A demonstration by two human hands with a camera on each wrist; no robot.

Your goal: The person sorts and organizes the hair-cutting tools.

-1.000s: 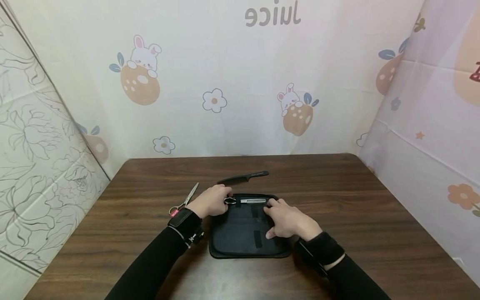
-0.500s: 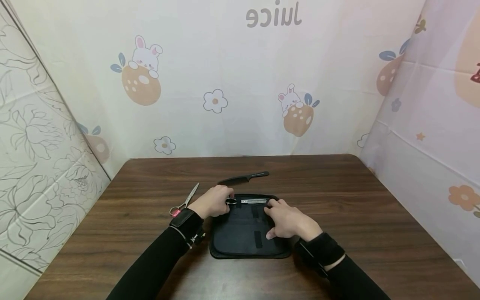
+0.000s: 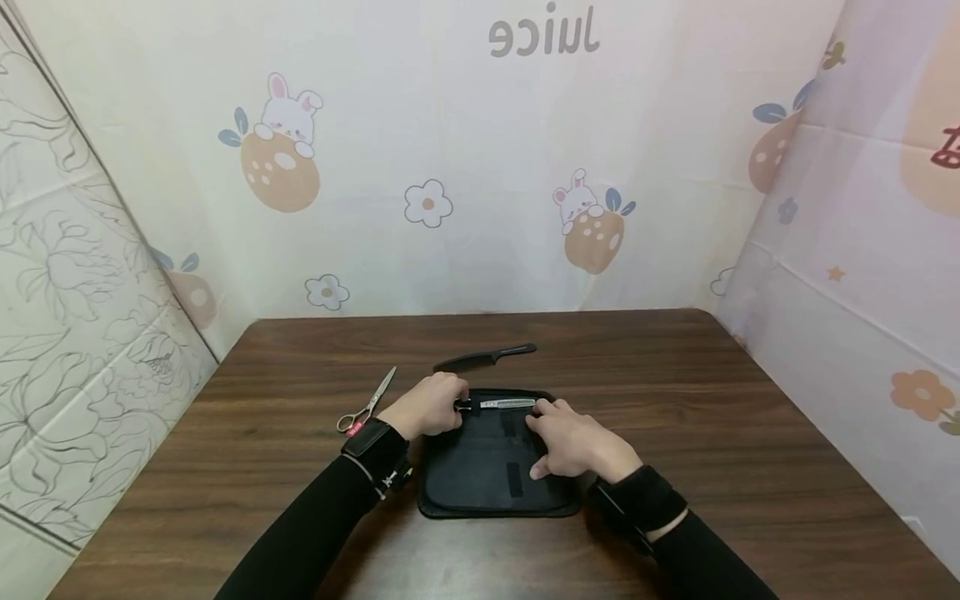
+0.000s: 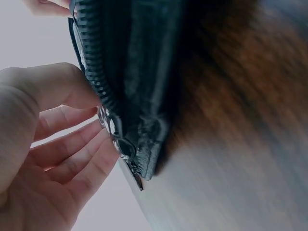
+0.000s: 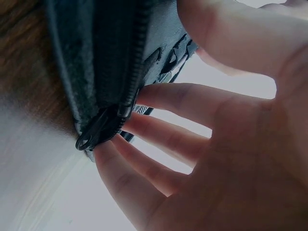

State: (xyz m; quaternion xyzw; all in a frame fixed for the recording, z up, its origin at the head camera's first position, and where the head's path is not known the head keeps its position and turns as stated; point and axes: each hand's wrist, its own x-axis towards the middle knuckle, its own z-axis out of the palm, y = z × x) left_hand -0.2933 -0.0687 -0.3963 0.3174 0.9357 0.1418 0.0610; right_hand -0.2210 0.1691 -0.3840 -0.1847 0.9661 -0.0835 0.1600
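Observation:
A black zippered case (image 3: pixel 476 483) lies flat on the table in front of me. Along its far edge sit scissors with a toothed blade (image 3: pixel 506 404), apparently thinning scissors, partly under a black strap. My left hand (image 3: pixel 427 406) pinches their handle rings (image 4: pixel 126 148) at the case's left side; the fingers hide much of the handles. On the right, my right hand (image 3: pixel 579 440) rests on the case edge, fingertips near the blade tip and thumb lower on the cover. The right wrist view shows its extended fingers touching the zippered side, beside a zipper pull (image 5: pixel 84 142).
Another pair of scissors (image 3: pixel 371 402) with a red tag lies left of the case, close to my left wrist. Beyond the case is a black comb (image 3: pixel 480 358). A printed curtain (image 3: pixel 480 250) hangs behind the wooden table (image 3: pixel 675 392).
My left hand has pushed the thinning scissors slightly right, so the blade tip reaches my right fingertips and less of the handle rings shows. My right hand stays in place.

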